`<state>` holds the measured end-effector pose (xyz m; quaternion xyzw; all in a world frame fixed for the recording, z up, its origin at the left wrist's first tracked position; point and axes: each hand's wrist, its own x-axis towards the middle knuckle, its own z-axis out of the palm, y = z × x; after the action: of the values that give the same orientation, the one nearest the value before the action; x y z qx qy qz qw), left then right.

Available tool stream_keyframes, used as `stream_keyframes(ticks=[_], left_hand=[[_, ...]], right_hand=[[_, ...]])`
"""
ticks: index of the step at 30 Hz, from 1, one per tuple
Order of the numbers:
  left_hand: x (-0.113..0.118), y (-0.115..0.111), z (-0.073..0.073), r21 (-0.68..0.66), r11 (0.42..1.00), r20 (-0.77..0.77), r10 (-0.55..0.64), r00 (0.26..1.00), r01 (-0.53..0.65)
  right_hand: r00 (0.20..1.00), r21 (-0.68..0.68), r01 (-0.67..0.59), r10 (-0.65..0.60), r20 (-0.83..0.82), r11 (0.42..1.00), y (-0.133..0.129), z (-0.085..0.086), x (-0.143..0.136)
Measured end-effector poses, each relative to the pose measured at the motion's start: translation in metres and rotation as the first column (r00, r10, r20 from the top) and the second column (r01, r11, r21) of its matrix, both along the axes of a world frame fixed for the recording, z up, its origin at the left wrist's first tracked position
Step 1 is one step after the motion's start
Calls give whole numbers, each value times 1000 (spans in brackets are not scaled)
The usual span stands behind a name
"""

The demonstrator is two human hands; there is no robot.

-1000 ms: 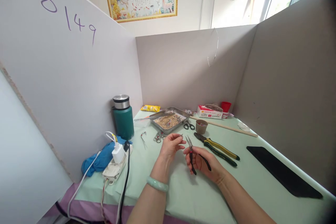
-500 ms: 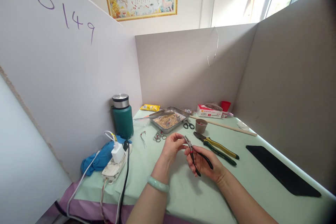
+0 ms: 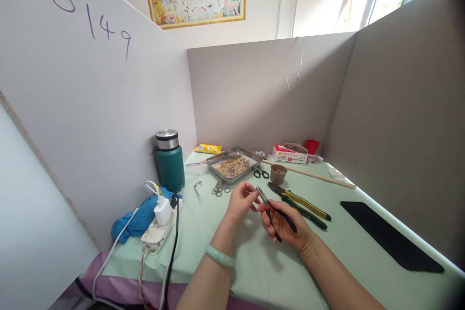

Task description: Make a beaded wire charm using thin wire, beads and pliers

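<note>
My right hand [image 3: 285, 227] is closed around the black handles of small pliers [image 3: 268, 207], whose jaws point up and to the left. Beside the jaws, my left hand [image 3: 241, 203] pinches with thumb and fingers; whatever lies between them is too small to make out. A green bangle circles the left wrist. Just beyond the hands lie a tangle of metal rings or chain [image 3: 221, 188] and a small bunch of wires [image 3: 198, 193]. Large yellow-and-green pliers [image 3: 301, 206] rest to the right of my right hand.
A metal tray [image 3: 250, 173] holds small golden pieces. Near it are black-handled scissors [image 3: 261, 174] and a brown cup [image 3: 278, 174]. A wooden stick [image 3: 319, 177] and black mat [image 3: 390, 235] lie right. At left stand a green bottle [image 3: 170, 164] and a power strip [image 3: 156, 236].
The small pliers and my right hand have shifted slightly to the right. My left hand stays near the jaws, its fingers a little higher.
</note>
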<state>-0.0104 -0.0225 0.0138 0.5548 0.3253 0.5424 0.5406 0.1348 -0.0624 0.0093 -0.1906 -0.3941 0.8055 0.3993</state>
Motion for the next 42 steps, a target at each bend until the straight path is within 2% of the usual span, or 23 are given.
stream_keyframes(ticks=[9,15,20,24,29,34,40,42], left_hand=[[1,2,-2,50,998,-1,24,1000,-24],[2,4,-7,38,999,-88,36,995,-33],[-1,4,-8,40,998,-152,49,987,-43],[-3,5,-9,43,993,-265,114,958,-107],[-2,6,-14,58,981,-337,192,922,-183],[0,6,-17,23,986,-323,162,932,-163],[-3,9,-11,-58,995,-220,65,973,-80],[-5,9,-10,-67,996,-172,42,984,-54]], right_hand=[[1000,1,20,-20,23,1000,-1,0,-1],[998,15,37,-38,49,999,0,0,-1],[986,43,69,-75,147,997,-1,5,-1],[965,75,101,-116,236,992,-3,9,0],[904,150,142,-190,383,978,0,5,1],[862,198,145,-222,455,969,4,2,1],[938,135,37,-81,336,990,-3,10,5],[938,155,46,-96,333,987,-5,11,4]])
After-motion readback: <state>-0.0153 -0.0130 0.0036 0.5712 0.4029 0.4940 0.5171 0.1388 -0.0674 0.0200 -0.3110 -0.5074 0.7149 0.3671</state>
